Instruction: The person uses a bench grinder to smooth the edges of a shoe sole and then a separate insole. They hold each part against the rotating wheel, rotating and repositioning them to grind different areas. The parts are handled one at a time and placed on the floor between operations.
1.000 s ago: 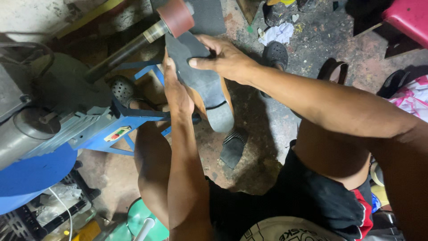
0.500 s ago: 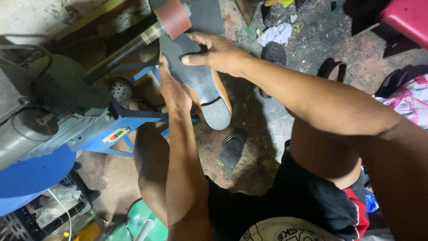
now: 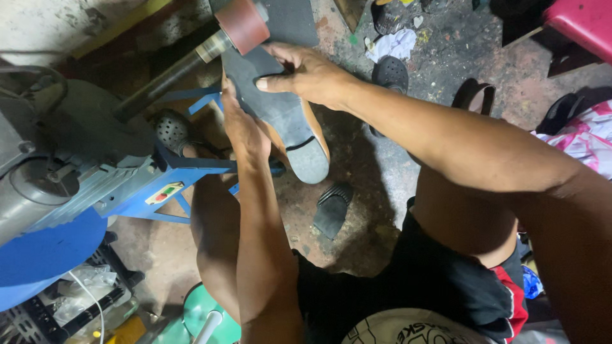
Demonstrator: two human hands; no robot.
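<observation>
Both my hands hold a shoe with its grey sole turned up, its toe end against the reddish sanding drum on a long metal shaft. My left hand grips the shoe's left edge from beneath. My right hand presses down on top of the sole, thumb stretched across it. The shoe's heel points towards me, and a tan upper shows along its right side.
The grey motor on a blue frame stands at the left. A black sole piece lies on the stained floor between my knees. Black sandals, crumpled white paper and a red stool lie farther off.
My hands and the shoe have shifted slightly up and left, bringing the sole's front closer under the sanding drum. The grip of both hands is unchanged.
</observation>
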